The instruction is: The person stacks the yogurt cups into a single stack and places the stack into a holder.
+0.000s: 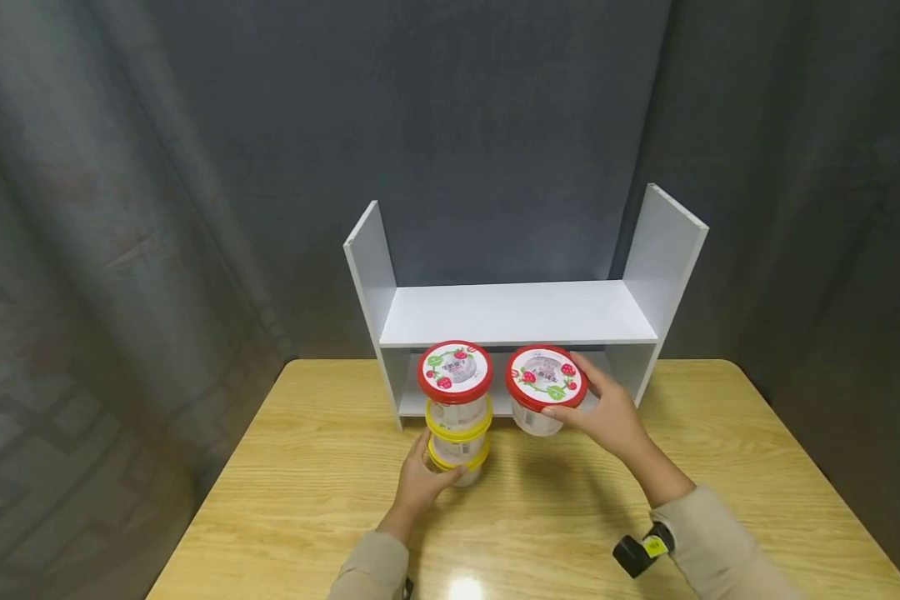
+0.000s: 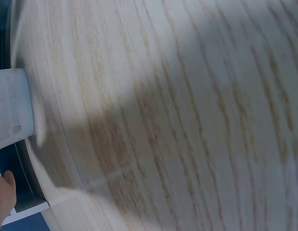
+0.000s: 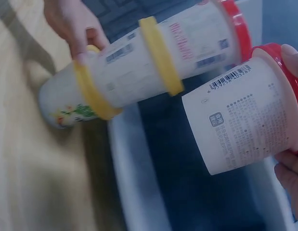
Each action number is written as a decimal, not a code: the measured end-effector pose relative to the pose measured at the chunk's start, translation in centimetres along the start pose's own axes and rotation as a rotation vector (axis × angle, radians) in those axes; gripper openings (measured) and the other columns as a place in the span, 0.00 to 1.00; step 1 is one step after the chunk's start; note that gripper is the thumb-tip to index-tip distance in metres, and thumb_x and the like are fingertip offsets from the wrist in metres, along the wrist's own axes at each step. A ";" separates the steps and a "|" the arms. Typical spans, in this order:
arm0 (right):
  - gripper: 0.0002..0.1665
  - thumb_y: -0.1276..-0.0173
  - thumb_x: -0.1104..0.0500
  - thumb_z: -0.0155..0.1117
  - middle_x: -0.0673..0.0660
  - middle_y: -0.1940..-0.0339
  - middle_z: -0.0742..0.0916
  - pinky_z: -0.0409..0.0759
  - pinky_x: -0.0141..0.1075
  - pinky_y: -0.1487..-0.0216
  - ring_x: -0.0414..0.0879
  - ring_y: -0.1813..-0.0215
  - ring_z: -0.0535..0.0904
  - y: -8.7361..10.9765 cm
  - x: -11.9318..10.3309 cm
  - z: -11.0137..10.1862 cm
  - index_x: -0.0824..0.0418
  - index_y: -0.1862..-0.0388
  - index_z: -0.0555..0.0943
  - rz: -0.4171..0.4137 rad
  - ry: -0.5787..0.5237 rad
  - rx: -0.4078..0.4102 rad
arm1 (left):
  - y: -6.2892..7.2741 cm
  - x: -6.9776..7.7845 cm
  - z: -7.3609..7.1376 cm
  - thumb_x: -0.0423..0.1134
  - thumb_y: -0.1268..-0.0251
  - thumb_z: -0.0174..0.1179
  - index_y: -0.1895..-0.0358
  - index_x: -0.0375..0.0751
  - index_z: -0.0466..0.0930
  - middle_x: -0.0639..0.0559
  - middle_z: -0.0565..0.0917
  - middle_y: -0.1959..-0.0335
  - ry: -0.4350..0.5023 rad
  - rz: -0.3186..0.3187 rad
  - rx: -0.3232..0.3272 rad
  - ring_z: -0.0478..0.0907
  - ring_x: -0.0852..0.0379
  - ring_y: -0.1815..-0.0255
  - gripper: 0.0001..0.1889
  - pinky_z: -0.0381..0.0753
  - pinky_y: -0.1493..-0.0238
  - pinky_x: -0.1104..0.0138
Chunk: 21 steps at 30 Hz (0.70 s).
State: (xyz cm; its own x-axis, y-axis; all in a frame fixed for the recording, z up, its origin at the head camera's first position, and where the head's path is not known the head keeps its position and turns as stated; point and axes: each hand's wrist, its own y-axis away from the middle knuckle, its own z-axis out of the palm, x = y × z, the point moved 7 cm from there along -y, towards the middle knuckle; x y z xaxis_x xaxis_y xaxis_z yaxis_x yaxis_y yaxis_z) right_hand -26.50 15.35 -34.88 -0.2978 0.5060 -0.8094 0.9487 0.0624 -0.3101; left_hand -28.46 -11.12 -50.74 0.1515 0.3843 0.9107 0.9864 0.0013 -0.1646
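Note:
A stack of three plastic tubs stands upright on the table before the shelf. Its top tub has a red lid (image 1: pixel 456 371) printed with strawberries; the two below have yellow lids (image 1: pixel 459 423). My left hand (image 1: pixel 418 485) grips the lowest tub (image 3: pixel 64 94), fingers on its left side and thumb in front, near the lower yellow lid. To the right, my right hand (image 1: pixel 607 417) holds a separate red-lidded tub (image 1: pixel 537 421) by its lid, level with the stack's top. Its barcode and printed wall (image 3: pixel 240 120) show in the right wrist view.
A white two-level shelf (image 1: pixel 521 312) with raised side panels stands at the back of the wooden table (image 1: pixel 307 483). The tubs overlap its lower compartment in the head view. Dark curtains (image 1: pixel 495 125) hang behind and at both sides.

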 end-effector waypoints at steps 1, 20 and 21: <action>0.53 0.59 0.50 0.72 0.67 0.40 0.66 0.63 0.54 0.46 0.62 0.40 0.59 -0.2 -0.3 -0.2 0.64 0.36 0.58 -0.013 0.004 0.002 | 0.0 0.0 0.0 0.44 0.65 0.70 0.38 0.30 0.55 0.34 0.59 0.39 0.002 0.004 0.001 0.53 0.38 0.39 0.48 0.53 0.41 0.48; 0.52 0.59 0.47 0.71 0.60 0.39 0.67 0.64 0.50 0.44 0.54 0.38 0.60 -4.3 -6.7 -2.9 0.61 0.36 0.59 -0.100 0.015 0.039 | 0.2 -0.1 0.2 0.45 0.66 0.70 0.38 0.33 0.55 0.36 0.60 0.39 0.021 0.010 0.002 0.54 0.39 0.39 0.48 0.54 0.41 0.48; 0.51 0.58 0.46 0.71 0.59 0.38 0.66 0.64 0.50 0.44 0.54 0.38 0.59 -4.5 -6.9 -2.8 0.60 0.36 0.59 -0.094 0.009 0.032 | 0.2 -0.1 0.2 0.45 0.66 0.70 0.38 0.33 0.55 0.36 0.59 0.39 0.022 0.008 -0.002 0.53 0.39 0.39 0.48 0.54 0.41 0.48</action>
State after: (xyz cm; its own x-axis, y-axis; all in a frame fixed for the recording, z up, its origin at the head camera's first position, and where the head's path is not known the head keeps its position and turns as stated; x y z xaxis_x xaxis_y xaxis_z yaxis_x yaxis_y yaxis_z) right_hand -28.43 13.99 -26.44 -0.3846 0.5070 -0.7714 0.9125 0.0824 -0.4008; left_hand -28.30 -11.00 -50.90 0.1610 0.3641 0.9174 0.9852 -0.0037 -0.1714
